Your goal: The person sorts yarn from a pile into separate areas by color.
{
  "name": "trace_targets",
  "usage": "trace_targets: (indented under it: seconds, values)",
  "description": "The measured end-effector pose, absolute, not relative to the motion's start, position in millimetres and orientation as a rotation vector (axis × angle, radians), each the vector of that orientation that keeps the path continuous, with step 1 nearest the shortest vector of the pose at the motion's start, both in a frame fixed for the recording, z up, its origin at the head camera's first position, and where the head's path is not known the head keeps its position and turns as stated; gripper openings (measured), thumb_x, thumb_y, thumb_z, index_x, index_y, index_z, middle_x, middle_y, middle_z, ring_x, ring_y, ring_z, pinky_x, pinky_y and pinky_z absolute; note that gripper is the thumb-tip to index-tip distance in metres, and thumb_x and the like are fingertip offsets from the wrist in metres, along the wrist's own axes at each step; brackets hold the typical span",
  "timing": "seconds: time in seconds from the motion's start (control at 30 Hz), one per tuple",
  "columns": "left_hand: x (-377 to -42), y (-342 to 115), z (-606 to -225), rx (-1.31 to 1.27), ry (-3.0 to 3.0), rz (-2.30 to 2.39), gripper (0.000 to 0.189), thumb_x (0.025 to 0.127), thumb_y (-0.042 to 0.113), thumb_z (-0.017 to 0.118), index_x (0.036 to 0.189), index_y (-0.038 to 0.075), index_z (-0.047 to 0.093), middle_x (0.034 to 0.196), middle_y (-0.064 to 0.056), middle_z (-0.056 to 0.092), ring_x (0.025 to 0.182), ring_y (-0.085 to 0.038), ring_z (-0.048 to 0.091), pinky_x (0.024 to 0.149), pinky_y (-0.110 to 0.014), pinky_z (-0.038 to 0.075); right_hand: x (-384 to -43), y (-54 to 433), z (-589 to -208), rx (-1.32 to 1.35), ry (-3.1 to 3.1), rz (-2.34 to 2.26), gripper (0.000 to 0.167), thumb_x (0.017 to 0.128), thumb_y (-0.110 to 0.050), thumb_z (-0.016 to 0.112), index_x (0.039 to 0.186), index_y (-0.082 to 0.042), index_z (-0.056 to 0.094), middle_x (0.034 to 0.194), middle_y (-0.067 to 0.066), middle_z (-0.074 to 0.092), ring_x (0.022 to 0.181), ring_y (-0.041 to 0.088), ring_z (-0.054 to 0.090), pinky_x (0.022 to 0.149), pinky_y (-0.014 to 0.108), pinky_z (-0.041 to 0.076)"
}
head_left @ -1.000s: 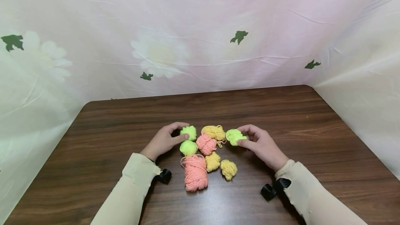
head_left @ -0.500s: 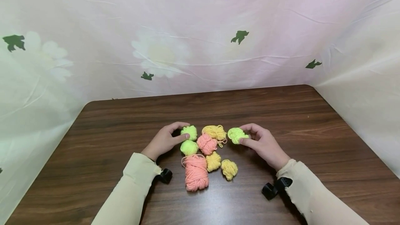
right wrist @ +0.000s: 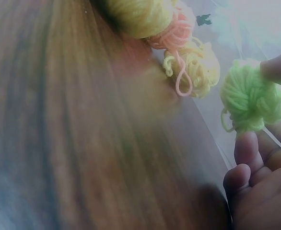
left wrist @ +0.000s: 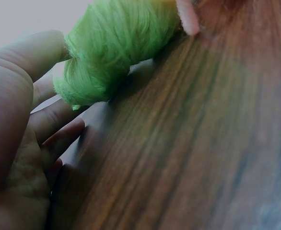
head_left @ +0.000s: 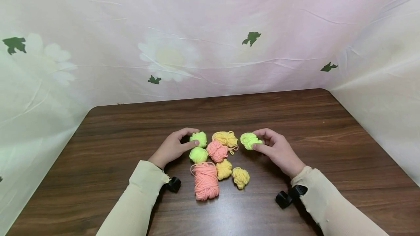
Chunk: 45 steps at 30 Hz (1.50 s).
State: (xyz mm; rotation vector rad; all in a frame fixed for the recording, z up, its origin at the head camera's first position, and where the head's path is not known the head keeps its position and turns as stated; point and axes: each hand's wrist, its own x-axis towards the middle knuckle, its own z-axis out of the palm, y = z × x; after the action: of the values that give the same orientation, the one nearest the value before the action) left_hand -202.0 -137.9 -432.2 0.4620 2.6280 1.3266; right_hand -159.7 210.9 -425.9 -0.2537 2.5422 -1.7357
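My left hand (head_left: pixel 173 148) pinches a fuzzy green yarn ball (head_left: pixel 198 138) between thumb and fingers at the back left of the cluster. In the left wrist view the green yarn (left wrist: pixel 123 43) fills the top, with the thumb against its side. On the other side, my right hand (head_left: pixel 278 153) holds a second green yarn ball (head_left: pixel 250 141) by thumb and fingertips, apart from the cluster. The right wrist view shows this green ball (right wrist: pixel 251 96) with a small loose loop. Nearest it are a yellow yarn bundle (head_left: pixel 225 139) and a pink yarn ball (head_left: pixel 217 151).
Another green ball (head_left: pixel 198 155) sits just in front of the left hand's one. Closer to me lie a large pink skein (head_left: pixel 206 182) and two small yellow balls, one (head_left: pixel 224 169) beside the skein, one (head_left: pixel 241 177) farther right. All rest on the brown wooden table (head_left: pixel 131 126).
My right hand has shifted slightly right and away from me with its green ball, widening the gap to the yellow bundle. The left hand stays put.
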Motion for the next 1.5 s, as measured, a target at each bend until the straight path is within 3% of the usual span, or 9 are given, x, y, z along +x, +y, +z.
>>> trace_targets:
  seconds: [1.5]
  values:
    - [-203,-140,-434,0.498,2.632,1.337,0.040,0.092,0.038,0.074,0.130,0.028,0.065,0.135,0.001,0.062,0.136,-0.025,0.047,0.112,-0.052,0.035,-168,231,-424,-0.156,2.594,-1.777,0.033,0.091,-0.010,0.071,0.122,0.000,0.061,0.105,0.007,0.063,0.078,0.011,0.058,0.064,0.027,0.050]
